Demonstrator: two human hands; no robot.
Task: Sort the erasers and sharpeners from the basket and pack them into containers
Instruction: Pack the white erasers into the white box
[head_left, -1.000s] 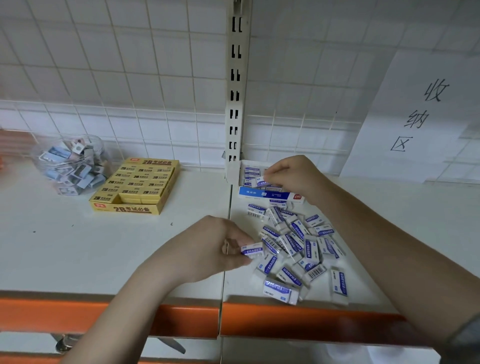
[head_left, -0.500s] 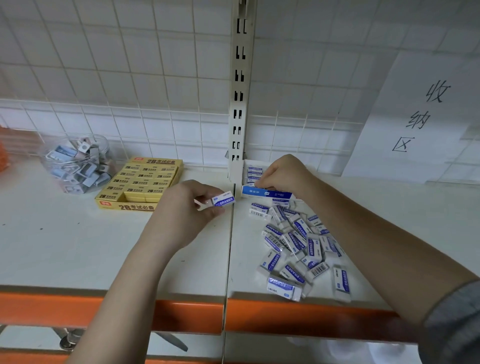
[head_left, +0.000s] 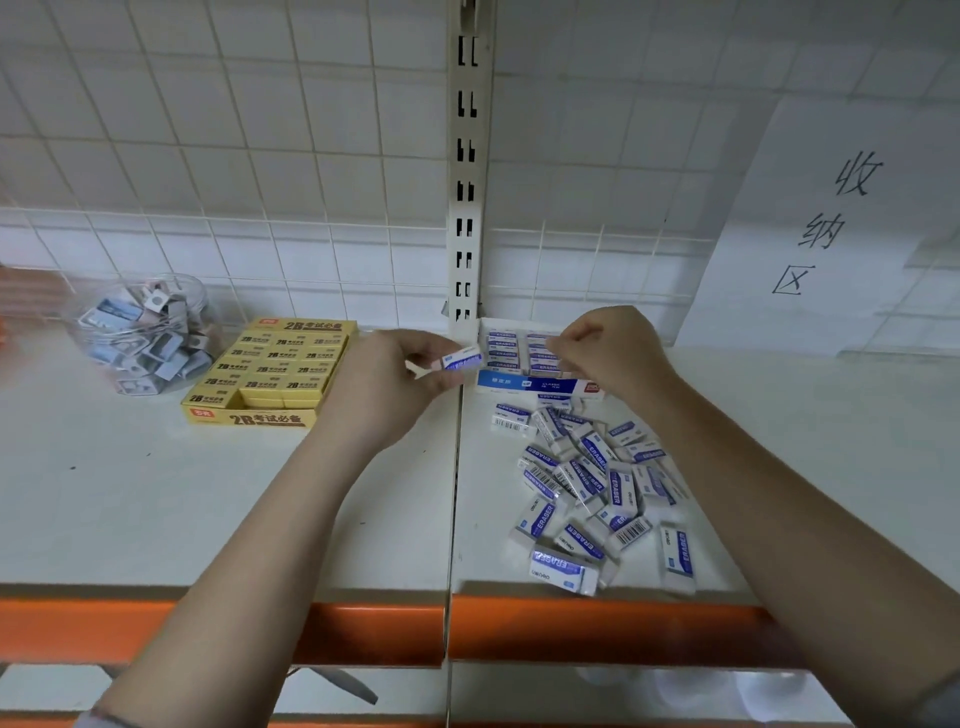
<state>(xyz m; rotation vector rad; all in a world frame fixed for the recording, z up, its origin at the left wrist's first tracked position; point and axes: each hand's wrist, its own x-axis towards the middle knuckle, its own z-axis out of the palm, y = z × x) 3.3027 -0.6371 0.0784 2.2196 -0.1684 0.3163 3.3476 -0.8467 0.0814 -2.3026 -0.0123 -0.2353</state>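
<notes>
Fingers (head_left: 441, 358) of the left hand (head_left: 384, 384) pinch a single eraser (head_left: 462, 358), white with a blue sleeve, held just left of the blue-and-white box (head_left: 535, 385) at the back of the shelf (head_left: 156, 493). Over on the other side, the right hand (head_left: 608, 353) is curled above that box's rows of packed erasers (head_left: 506, 348), fingertips bunched together; whether they pinch anything, I cannot tell from this angle. Down in front, a loose pile of erasers (head_left: 592, 483) sprawls across the right half of the shelf, some face up showing "ERASER", some showing barcodes. Off to the left sits a yellow box (head_left: 270, 374) filled with yellow-wrapped erasers in neat rows, and beside it, farther left, a clear round jar (head_left: 140, 332) heaped with small grey and blue sharpeners. Behind it all, a white grid panel (head_left: 260, 182), a slotted upright post (head_left: 466, 208), and a paper sign (head_left: 821, 223) with three handwritten characters on the right.
</notes>
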